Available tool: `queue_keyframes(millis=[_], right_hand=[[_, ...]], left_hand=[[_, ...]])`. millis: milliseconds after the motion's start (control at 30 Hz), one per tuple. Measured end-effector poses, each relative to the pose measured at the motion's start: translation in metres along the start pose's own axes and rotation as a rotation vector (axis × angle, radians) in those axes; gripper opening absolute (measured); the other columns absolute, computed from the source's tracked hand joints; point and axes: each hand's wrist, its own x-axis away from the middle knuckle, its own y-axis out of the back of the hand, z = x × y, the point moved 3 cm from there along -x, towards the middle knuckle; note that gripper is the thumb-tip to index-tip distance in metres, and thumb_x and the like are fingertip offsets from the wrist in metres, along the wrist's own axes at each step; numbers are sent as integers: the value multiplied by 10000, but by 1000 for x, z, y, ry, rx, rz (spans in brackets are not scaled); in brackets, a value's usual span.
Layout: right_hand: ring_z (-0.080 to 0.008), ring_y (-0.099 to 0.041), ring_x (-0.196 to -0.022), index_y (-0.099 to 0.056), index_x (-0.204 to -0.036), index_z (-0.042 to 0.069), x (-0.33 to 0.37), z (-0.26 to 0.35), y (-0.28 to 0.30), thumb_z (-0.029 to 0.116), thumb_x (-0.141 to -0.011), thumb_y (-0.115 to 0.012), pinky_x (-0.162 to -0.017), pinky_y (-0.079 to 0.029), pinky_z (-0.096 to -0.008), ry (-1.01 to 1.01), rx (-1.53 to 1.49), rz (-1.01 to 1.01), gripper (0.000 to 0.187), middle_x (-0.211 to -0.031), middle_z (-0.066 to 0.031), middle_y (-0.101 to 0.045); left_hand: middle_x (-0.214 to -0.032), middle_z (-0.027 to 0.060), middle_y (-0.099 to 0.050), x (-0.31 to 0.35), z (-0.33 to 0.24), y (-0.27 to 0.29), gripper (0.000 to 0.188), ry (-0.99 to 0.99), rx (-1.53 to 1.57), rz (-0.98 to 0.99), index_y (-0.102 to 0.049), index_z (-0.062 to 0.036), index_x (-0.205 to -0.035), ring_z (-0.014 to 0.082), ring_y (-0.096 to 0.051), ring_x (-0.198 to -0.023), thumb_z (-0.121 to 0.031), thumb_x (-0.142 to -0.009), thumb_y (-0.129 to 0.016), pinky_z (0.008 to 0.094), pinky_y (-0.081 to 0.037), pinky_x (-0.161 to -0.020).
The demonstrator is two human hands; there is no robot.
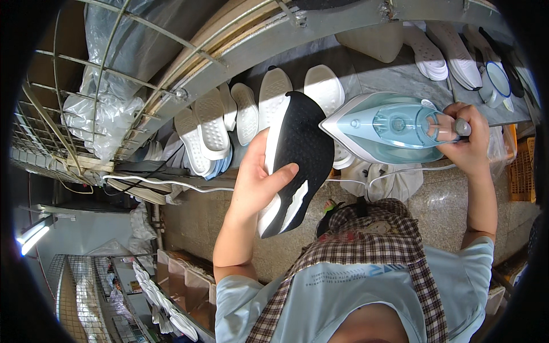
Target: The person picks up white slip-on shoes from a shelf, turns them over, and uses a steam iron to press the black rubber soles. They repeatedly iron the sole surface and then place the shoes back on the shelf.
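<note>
My left hand (pixel 257 180) grips a shoe (pixel 309 134) with a black knit upper and a white sole, its thumb pressed on the black side. The shoe is held up in front of me, tilted. Closed round the handle of a light-blue steam iron (pixel 357 134) is my right hand (pixel 470 140). The iron's pointed tip meets the shoe's right edge in the picture; whether it touches the fabric I cannot tell.
White shoe soles (pixel 210 123) stand in a row on the bench behind the shoe. More white footwear (pixel 454 54) and a cup (pixel 494 86) lie at right. A white cord (pixel 211 190) crosses below. Wire mesh (pixel 114 63) rises at left; an orange crate (pixel 521 168) is at far right.
</note>
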Motion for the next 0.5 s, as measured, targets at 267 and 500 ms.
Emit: queue_keyframes(millis=[267, 500], right_hand=[[-246, -595, -621, -428, -758, 59, -12, 13, 0, 111, -572, -804, -549, -458, -299, 113, 61, 51, 422, -733, -121, -600], [-240, -593, -640, -414, -752, 64, -13, 16, 1, 123, -583, -829, -580, -460, -304, 99, 60, 98, 452, -752, -132, -614]], left_hand=[[-1195, 94, -533, 6, -7, -5, 644, 14, -11, 16, -351, 18, -1333, 156, -513, -1095, 113, -736, -572, 300, -383, -962], [-1205, 94, -521, 11, -8, -6, 648, 44, -24, 16, -356, 24, -1327, 156, -488, -1125, 104, -722, -576, 296, -345, -992]])
